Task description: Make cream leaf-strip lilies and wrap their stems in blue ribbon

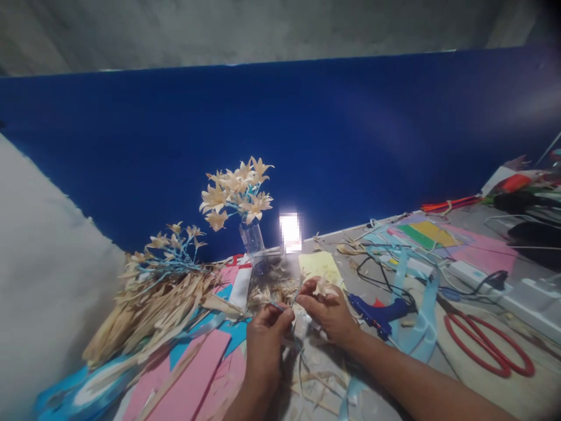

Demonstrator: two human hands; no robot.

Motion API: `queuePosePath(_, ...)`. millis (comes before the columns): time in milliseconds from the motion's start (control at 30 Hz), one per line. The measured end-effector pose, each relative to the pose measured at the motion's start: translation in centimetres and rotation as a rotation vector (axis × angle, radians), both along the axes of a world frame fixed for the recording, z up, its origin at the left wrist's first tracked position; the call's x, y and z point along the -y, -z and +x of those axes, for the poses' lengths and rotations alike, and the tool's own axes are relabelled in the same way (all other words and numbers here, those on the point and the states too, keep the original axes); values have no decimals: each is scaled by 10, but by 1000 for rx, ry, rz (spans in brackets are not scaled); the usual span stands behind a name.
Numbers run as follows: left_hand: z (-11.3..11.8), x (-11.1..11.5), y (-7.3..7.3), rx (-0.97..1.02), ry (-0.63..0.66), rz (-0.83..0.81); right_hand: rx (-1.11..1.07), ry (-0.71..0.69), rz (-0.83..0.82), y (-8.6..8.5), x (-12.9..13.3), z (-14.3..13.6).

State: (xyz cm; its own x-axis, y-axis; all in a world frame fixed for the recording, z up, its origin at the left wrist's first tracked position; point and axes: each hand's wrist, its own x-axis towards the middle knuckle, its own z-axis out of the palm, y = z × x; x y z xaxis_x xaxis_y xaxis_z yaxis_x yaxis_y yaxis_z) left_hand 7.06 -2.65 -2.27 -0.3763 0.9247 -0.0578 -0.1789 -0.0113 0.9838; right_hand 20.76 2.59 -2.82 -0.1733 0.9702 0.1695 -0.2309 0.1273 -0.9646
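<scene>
Low over the worktable, my left hand (267,336) is closed in a pinch on a thin bluish strip, its far end hard to make out. Just beside it, my right hand (328,313) is closed around a small cream flower (325,286) made of dried husk-like petals; its stem is mostly hidden by the fingers. Beyond both hands, a clear vase (252,237) holds a bunch of finished cream flowers (239,190) on light-blue stems. Husk scraps (274,292) lie under and in front of the fingers.
At left are dried husks (149,310), blue-stemmed flowers (175,251), pink sheets (193,374) and a blue ribbon roll (87,392). To the right lie a blue glue gun (379,313), light-blue ribbon (423,327), red-handled scissors (486,342), cables and a power strip (532,304). A blue partition (350,146) stands behind.
</scene>
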Motion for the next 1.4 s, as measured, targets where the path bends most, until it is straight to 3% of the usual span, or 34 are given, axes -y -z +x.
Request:
queuePosePath(167,5,2,0,-13,-26,19,77,-36,-8,-4,7,-2)
queuePosePath(300,8,3,-1,-36,-58,30,89,41,3,-7,9,-3)
queuePosePath(700,5,1,2,-166,-47,24,-13,62,-51,-4,6,-4)
queuePosePath(1033,7,2,-2,-99,-43,24,54,74,-65,-10,9,-3)
queuePosePath(1200,5,1,1,-4,14,-13,-40,-39,-72,-7,9,-4)
queuePosePath(1400,5,2,0,-22,70,-34,-41,22,7,-5,7,-6)
